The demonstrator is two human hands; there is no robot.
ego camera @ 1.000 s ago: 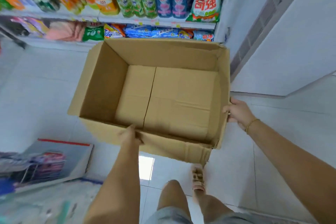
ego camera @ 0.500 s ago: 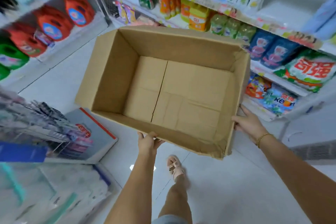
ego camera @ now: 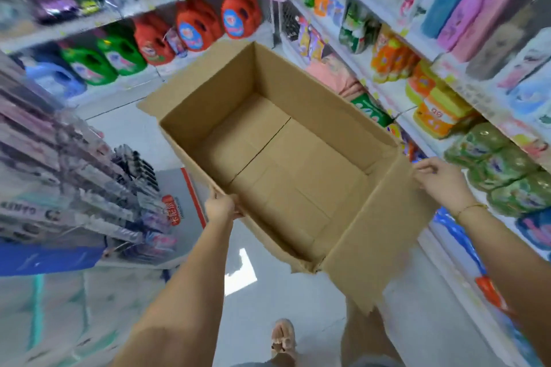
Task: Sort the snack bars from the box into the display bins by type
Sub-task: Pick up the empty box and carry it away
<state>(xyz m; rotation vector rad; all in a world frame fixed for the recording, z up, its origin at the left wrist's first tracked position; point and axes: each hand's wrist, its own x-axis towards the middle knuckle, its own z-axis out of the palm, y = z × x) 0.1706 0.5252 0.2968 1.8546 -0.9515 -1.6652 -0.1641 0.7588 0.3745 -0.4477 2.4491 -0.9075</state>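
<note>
- Swung left vs 0.5 s ago: red jugs [ego camera: 196, 24], then at upper left, now sit top-centre; box [ego camera: 298, 92] has turned so one corner points away from the person, and the R hand [ego camera: 441, 179] is now up at the box's right corner.
- Floor [ego camera: 432, 322]: white tile, runs betw. two shelf runs.
- Shelving on right [ego camera: 465, 80]: packed w/ bottles and soft packs, blurred; green packs [ego camera: 501, 170] just behind the R hand.
- Shelving on left [ego camera: 89, 21]: red jugs, then green jugs [ego camera: 119, 56] beside them.
- Box: brown cardboard, open top, held in mid-air over the floor in front of the person, tilted; inside shows only its bare bottom flaps.
- Hanging rack [ego camera: 74, 188] at lower left, items too blurred to ID.
- L hand [ego camera: 220, 205]: on near-left rim, fingers curled round the edge, gripping it.
- R hand: fingers bent round the top of the right corner, holding the wall; blur hides thumb.
- Sandalled foot [ego camera: 281, 337] on the tile below the box.
- Thin gold bracelet [ego camera: 471, 207] on R wrist.
</note>
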